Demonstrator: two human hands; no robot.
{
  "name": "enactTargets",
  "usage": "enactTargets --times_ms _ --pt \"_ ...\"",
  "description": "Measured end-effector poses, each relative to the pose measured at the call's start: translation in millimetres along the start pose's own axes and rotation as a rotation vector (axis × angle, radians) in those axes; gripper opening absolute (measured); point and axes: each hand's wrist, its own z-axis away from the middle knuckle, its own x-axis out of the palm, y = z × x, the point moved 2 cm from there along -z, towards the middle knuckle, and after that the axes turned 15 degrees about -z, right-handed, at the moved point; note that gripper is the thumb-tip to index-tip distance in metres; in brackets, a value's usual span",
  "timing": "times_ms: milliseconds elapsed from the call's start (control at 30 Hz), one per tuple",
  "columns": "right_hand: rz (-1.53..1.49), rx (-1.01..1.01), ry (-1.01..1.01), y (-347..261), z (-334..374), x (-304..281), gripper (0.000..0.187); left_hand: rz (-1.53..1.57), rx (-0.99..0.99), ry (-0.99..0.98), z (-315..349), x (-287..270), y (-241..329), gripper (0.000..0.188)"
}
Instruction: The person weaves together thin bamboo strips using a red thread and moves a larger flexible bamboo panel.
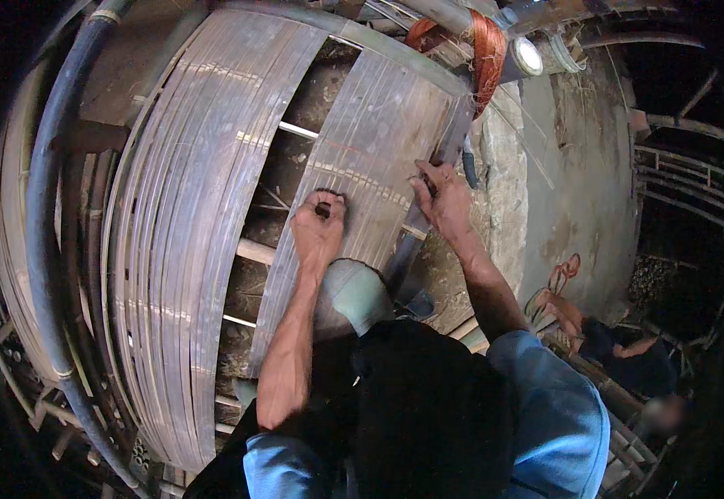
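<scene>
My left hand (318,226) is curled into a loose fist over a panel of thin, flat bamboo slats (378,116). Something small and dark shows within its fingers, but I cannot make out what it is. Farther right, my right hand (447,195) has its fingers bent and drawn together at the panel's right edge, beside a dark bar (459,125). A dark bit appears between that thumb and fingers, too small to name. Pale binding rows cross the slats. My knee (349,295) rests against the panel's near part.
A second slat panel (187,183) lies to the left, beyond a gap crossed by poles. A thick bamboo pole (50,158) curves along the far left. An orange strap (488,54) hangs at the top. Another person (632,358) sits at lower right beside the grey floor (582,191).
</scene>
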Motion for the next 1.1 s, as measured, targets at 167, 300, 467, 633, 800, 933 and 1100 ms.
enactTargets --times_ms 167,300,467,633,800,933,1100 --pt "0.187 0.224 -0.079 9 -3 -5 0.024 0.029 -0.015 -0.043 5 -10 7 0.018" --pt "-0.26 0.001 -0.477 3 12 5 0.017 0.05 -0.071 -0.16 6 -5 21 0.022" --pt "-0.689 0.05 -0.917 -80 34 12 0.019 0.786 -0.436 -0.412 -3 -24 26 0.025" --pt "-0.395 -0.044 -0.324 -117 -55 -19 0.041 0.076 0.093 -0.259 4 -146 76 0.024" --pt "-0.445 -0.443 -0.431 -151 -119 10 0.044 0.205 0.074 -0.178 37 -221 127 0.014" --pt "-0.624 -0.223 -1.054 -122 -164 35 0.027 0.063 -0.053 0.06 20 -255 62 0.012" --pt "-0.253 -0.35 -0.743 -82 -215 49 0.028 -0.281 -0.007 0.33 -10 -190 -8 0.013"
